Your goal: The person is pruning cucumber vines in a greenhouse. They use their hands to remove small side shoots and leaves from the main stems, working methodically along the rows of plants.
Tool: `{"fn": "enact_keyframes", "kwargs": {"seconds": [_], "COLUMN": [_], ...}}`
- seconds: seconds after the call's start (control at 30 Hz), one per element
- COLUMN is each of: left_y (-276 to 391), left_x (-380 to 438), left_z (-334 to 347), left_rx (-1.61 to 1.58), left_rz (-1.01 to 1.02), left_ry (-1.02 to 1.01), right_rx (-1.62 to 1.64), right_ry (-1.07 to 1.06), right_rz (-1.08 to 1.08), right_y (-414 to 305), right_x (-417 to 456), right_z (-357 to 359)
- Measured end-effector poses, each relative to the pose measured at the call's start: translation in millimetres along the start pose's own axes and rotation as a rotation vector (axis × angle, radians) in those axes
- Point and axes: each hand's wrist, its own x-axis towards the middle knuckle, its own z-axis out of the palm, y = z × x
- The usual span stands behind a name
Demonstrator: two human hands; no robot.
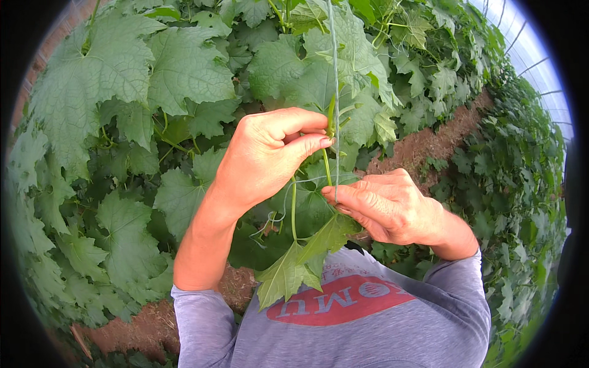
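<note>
My left hand point(271, 152) pinches a green vine stem point(331, 115) between thumb and forefinger. Lower and to the right, my right hand point(391, 207) has its fingertips closed on the taut pale twine point(336, 92), which runs up out of view; the thinner stem beside it reaches those fingertips. A loose end of twine point(285, 211) curls below my left hand. Young lobed leaves point(287, 273) hang in front of my grey shirt. What lies inside my right hand's fingers is hidden.
Large lobed leaves point(115, 69) crowd the left and top. A strip of bare soil point(432, 142) runs behind my right hand, with a dense row of vines point(511, 184) beyond it. Clear film on a ribbed frame point(534, 60) shows at upper right.
</note>
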Motion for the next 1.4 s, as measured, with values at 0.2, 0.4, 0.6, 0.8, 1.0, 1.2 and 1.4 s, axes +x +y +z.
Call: {"fn": "enact_keyframes", "kwargs": {"seconds": [0.2,0.4,0.6,0.8,1.0,1.2,1.4], "left_y": [9,15,11,10,12,12,5], "left_x": [0,0,6,12,22,28,30], "left_z": [0,1,3,6,11,14,13], "left_rx": [0.051,0.07,-0.07,0.087,0.112,0.077,-0.035], "left_rz": [-0.026,-0.072,-0.12,-0.082,-0.095,-0.167,-0.001], "left_ry": [-0.054,-0.075,-0.078,-0.092,-0.146,-0.171,-0.237], "right_rx": [-0.214,-0.355,-0.353,-0.409,-0.418,-0.441,-0.477], "right_ry": [0.105,0.246,0.196,0.061,0.063,0.004,0.028], "right_rz": [-0.086,-0.003,0.046,0.076,0.048,0.081,0.04], "right_y": [-5,1,10,17,30,35,39], "right_x": [0,-6,-13,-18,-17,-17,-12], "right_z": [-9,-17,-19,-32,-34,-38,-38]}}
